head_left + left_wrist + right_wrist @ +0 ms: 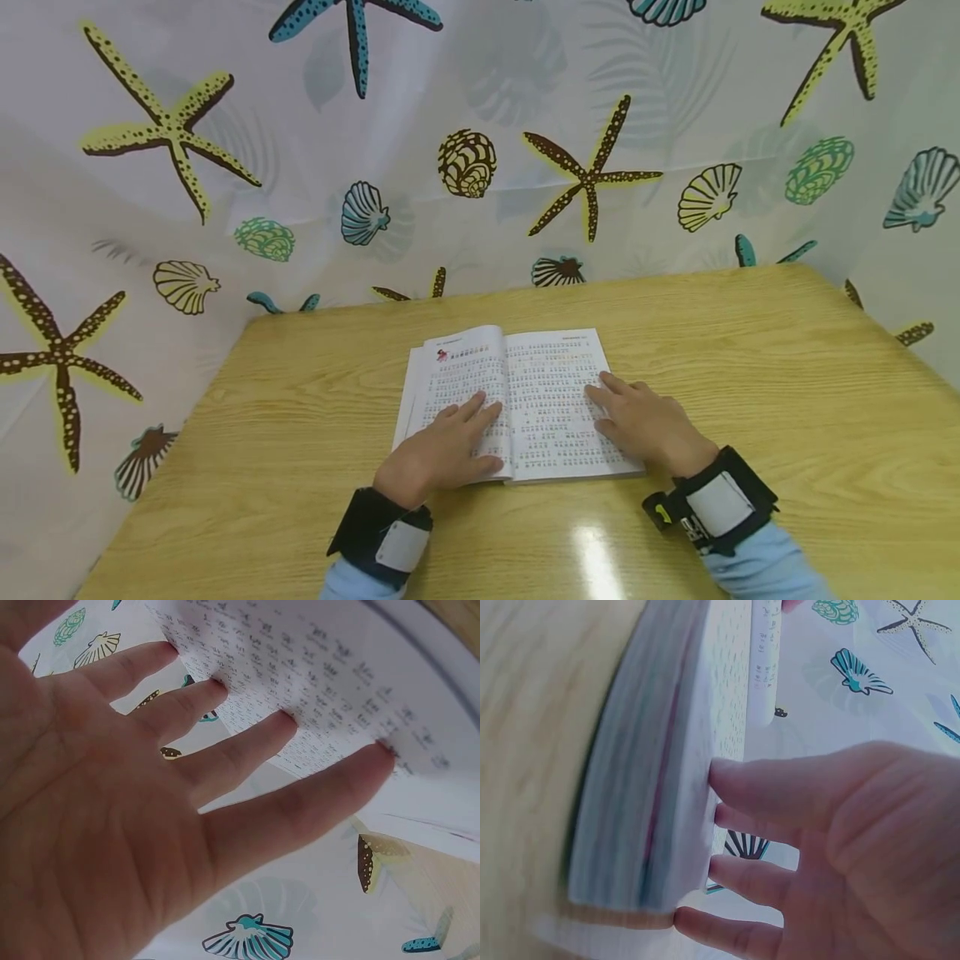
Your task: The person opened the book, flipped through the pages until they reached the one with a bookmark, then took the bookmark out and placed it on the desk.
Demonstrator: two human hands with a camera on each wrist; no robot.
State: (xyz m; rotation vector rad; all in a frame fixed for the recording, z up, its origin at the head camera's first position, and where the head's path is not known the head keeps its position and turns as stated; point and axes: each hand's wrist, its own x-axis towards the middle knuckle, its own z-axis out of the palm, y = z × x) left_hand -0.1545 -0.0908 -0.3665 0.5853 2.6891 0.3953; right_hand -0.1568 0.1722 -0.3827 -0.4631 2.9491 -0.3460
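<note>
An open book (558,400) with printed pages lies on the wooden table. Its left page carries a small red picture near the top. My left hand (442,450) rests on the lower part of that page with fingers spread and straight; in the left wrist view the fingertips (381,754) touch the printed lines. On the right page's outer edge lies my right hand (652,425), its fingers extended. The right wrist view shows the thick page block (630,772) from the side, with the right thumb and fingertips (724,776) touching the top page.
The wooden table (787,358) extends around the book on all sides. Behind it hangs a white cloth (495,100) printed with starfish and shells. Black straps (723,500) circle both wrists, over light blue sleeves (765,567).
</note>
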